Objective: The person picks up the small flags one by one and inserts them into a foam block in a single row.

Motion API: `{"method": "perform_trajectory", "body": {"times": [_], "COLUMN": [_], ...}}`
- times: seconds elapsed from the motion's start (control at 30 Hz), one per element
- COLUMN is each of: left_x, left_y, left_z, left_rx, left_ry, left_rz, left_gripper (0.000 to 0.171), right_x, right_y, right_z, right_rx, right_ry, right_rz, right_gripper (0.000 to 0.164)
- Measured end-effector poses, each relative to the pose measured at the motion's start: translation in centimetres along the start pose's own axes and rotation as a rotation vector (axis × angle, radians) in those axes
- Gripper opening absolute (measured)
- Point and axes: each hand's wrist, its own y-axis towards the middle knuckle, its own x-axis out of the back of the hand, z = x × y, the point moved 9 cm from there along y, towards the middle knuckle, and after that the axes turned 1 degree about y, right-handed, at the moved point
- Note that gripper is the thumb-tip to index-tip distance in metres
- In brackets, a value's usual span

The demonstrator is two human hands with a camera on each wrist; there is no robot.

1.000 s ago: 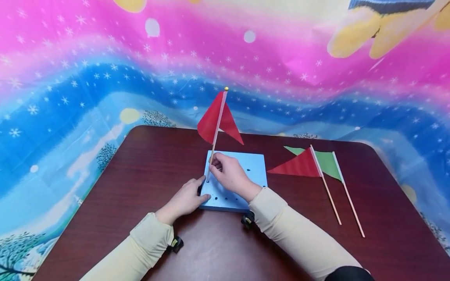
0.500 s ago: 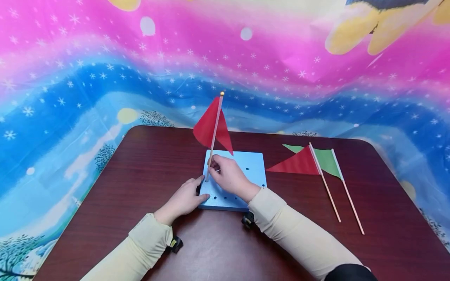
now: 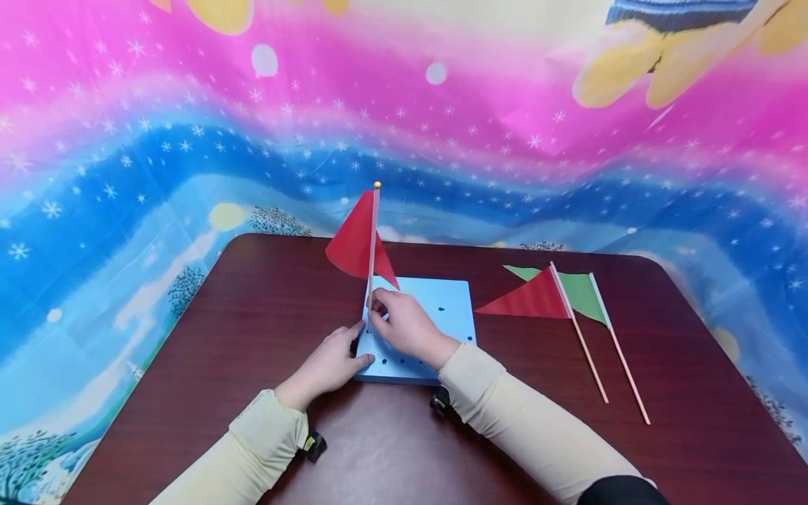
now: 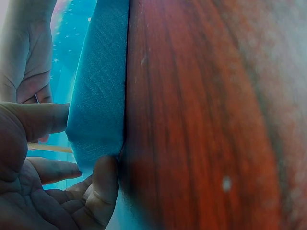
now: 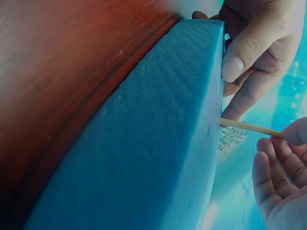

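Note:
My right hand (image 3: pixel 407 324) pinches the wooden stick of a red flag (image 3: pixel 355 242) between thumb and fingers. The flag stands nearly upright, a gold ball at its top. In the right wrist view the lower end of the stick (image 5: pixel 252 128) meets the face of a light blue board (image 3: pixel 453 324), at a hole near the left edge. My left hand (image 3: pixel 328 361) grips that board by its left side. Its thumb lies on top, and in the left wrist view other fingers (image 4: pixel 103 187) curl against the board's side.
Several small dark holes dot the board. To its right on the dark wooden table (image 3: pixel 252 301) lie another red flag (image 3: pixel 533 298) and a green flag (image 3: pixel 587 298), partly overlapping. Behind the table hangs a colourful printed cloth (image 3: pixel 391 119).
The flag in my right hand has swung from a rightward lean to nearly upright, and its top has dropped and moved left. My left hand stays on the board.

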Motion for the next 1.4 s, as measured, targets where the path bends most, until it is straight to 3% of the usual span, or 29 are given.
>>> {"method": "perform_trajectory", "body": {"times": [0.27,0.5,0.97,1.4], "left_x": [0.0,0.1,0.1,0.1], "left_y": [0.0,0.0,-0.1,-0.2], "left_z": [-0.1,-0.2,-0.3,-0.2], "left_rx": [-0.006,0.002,0.010,0.034], "left_ry": [0.004,0.005,0.006,0.012], "left_rz": [-0.002,-0.007,0.001,0.005], "left_gripper": [0.068,0.067,0.067,0.071], "right_x": [-0.4,-0.4,0.0,1.8], "right_y": [-0.1,0.0,-1.0,-2.5], "right_z": [-0.2,0.3,-0.8,-3.4], "right_rx": [-0.020,0.037,-0.052,-0.127], "right_ry": [0.003,-0.034,0.022,0.017], "right_rz": [0.003,-0.017,0.030,-0.003], "right_gripper": [0.011,0.013,0.022,0.020]}}
